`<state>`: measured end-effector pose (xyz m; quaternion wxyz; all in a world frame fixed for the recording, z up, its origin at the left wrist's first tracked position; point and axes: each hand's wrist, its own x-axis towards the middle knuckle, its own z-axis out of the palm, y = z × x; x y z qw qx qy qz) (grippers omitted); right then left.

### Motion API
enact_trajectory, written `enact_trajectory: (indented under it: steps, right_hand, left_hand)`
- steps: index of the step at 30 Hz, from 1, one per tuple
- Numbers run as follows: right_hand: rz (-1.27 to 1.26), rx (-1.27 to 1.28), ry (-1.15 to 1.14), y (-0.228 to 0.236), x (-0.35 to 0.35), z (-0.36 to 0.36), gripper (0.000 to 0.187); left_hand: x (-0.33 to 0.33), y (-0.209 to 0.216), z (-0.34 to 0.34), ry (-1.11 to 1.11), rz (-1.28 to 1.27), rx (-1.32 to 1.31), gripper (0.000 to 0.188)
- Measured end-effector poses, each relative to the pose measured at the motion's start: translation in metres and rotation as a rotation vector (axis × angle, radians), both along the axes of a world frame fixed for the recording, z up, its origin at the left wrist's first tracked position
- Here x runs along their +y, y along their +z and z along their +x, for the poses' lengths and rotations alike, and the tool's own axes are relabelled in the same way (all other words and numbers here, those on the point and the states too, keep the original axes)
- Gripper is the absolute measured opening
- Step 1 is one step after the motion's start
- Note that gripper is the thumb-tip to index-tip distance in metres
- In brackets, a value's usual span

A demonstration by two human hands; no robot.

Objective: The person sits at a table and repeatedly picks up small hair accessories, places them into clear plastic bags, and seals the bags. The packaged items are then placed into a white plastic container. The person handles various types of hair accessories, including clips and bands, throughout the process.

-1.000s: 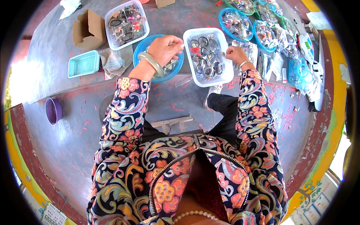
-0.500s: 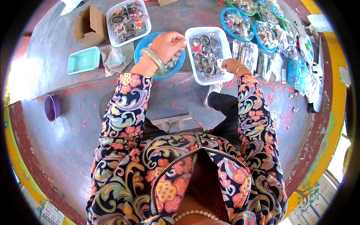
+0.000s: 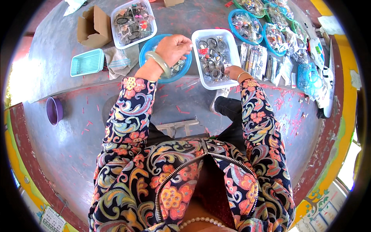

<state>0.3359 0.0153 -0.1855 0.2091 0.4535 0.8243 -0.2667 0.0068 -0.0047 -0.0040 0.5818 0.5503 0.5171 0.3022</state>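
the right hand (image 3: 234,72) curls at the right edge of the white tray (image 3: 220,85); i cannot tell what it pinches. the tray's long axis runs away, far end leaning left. the left hand (image 3: 174,49), loosely bent, hovers over a blue basin (image 3: 170,80), grip unclear.
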Motion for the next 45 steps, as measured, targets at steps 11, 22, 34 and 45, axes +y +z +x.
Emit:
enact_trajectory:
  steps: [11, 22, 34, 45]
  right_hand:
    - [0.016, -0.2, 0.007, -0.003, 0.011, -0.017, 0.02]
    - [0.331, 0.424, -0.1, 0.039, 0.003, -0.165, 0.021]
    - [-0.047, 0.361, -0.017, 0.027, -0.021, -0.271, 0.034]
    - [0.004, 0.357, -0.228, 0.021, -0.01, -0.265, 0.026]
  left_hand:
    - [0.001, 0.013, -0.017, 0.064, 0.039, -0.05, 0.027]
    - [-0.002, 0.061, -0.077, 0.522, 0.158, -0.662, 0.022]
    - [0.003, 0.043, -0.104, 0.631, -0.046, -1.174, 0.017]
    - [0.0, 0.044, -0.097, 0.642, -0.084, -1.097, 0.018]
